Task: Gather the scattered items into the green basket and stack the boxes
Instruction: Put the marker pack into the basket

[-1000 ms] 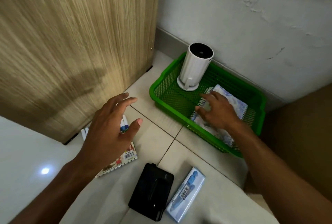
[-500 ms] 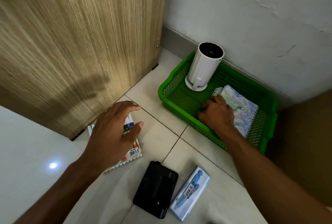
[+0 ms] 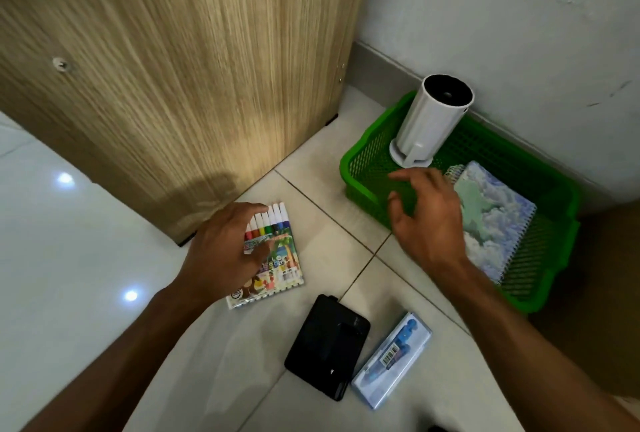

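Note:
A green mesh basket (image 3: 360, 161) sits on the tiled floor against the wall. Inside it stand a white cylinder with a dark top (image 3: 431, 122) and a spiral notebook with a cloud cover (image 3: 493, 220), lying flat. My right hand (image 3: 427, 215) hovers over the basket's near rim with fingers spread, holding nothing. My left hand (image 3: 221, 251) rests on a pack of coloured markers (image 3: 277, 258) on the floor, fingers curled on its left side. Nearer me lie a black case (image 3: 327, 345) and a clear pen box with a blue pen (image 3: 393, 359).
A wooden cabinet panel (image 3: 173, 85) stands at the left, its corner close to the marker pack. A grey wall (image 3: 519, 33) runs behind the basket. A brown surface (image 3: 609, 276) borders the basket on the right.
My right hand has let go of the notebook and lifted back over the basket's rim. My left hand has come down onto the marker pack. The view has shifted slightly.

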The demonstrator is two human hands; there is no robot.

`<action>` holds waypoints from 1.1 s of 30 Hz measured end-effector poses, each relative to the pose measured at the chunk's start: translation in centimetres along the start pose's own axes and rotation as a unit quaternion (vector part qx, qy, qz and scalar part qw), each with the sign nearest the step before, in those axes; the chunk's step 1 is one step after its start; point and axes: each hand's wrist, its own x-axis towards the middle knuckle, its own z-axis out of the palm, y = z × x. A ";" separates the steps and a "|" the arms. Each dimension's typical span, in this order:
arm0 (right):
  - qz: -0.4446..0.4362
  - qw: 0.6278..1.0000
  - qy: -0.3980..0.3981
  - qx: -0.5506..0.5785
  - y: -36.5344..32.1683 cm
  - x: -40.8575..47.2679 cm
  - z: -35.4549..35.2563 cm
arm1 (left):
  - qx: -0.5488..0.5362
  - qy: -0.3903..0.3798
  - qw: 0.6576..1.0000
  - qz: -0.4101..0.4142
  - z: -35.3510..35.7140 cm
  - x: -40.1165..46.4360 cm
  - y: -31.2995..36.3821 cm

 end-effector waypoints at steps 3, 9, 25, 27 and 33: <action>-0.081 0.996 -0.025 0.001 -2.8 -1.8 1.4 | 0.046 -0.035 0.998 -0.019 0.7 0.2 -0.9; -0.100 0.972 -0.210 0.038 -4.7 -5.3 5.0 | 0.087 -0.050 0.993 -0.063 0.9 1.1 -1.8; -0.106 0.942 -0.287 0.142 -6.7 -6.8 7.9 | 0.036 0.006 0.999 0.017 -1.7 2.1 2.9; -0.129 0.958 -0.221 0.127 -6.9 -6.5 7.5 | 0.035 0.031 0.998 0.033 -2.5 2.4 4.2; -0.164 0.973 -0.148 0.070 -6.7 -4.6 4.5 | 0.022 0.097 0.991 0.094 -4.1 3.2 6.8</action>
